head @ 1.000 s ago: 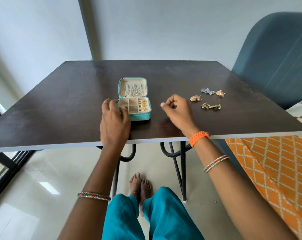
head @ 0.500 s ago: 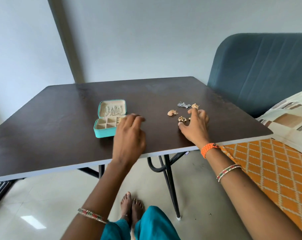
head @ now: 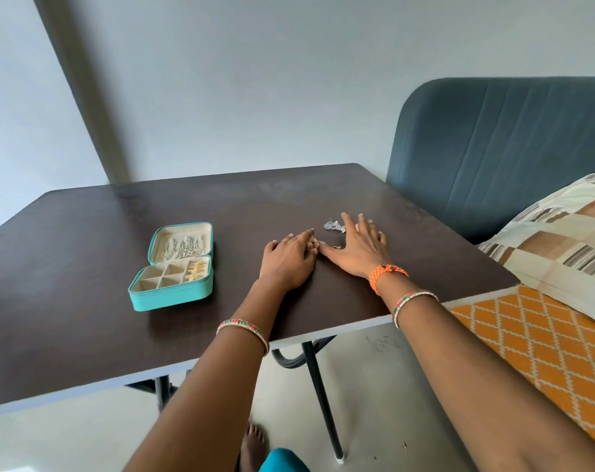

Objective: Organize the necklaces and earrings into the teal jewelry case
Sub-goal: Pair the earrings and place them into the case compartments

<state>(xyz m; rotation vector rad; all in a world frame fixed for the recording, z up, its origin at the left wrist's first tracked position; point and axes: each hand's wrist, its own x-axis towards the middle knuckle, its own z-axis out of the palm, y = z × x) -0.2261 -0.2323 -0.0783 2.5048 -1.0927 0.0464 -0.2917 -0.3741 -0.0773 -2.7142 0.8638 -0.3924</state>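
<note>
- The right hand (head: 357,248) lies flat on the desk (head: 84,233), fingers spread, holding nothing.
- A silver earring (head: 333,226) sits just beside its fingertips.
- The left hand (head: 287,262) lies flat too, fingertips touching a gold earring (head: 312,243).
- The case (head: 173,267) sits open, left of both hands.

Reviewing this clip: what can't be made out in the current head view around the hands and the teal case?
- Jewelry under the right hand: mostly covered; only a silver piece shows clearly.
- Small gold piece at the left hand fingers: too small to tell whether it is pinched or only touched.
- Teal jewelry case contents: too small to count.
</note>
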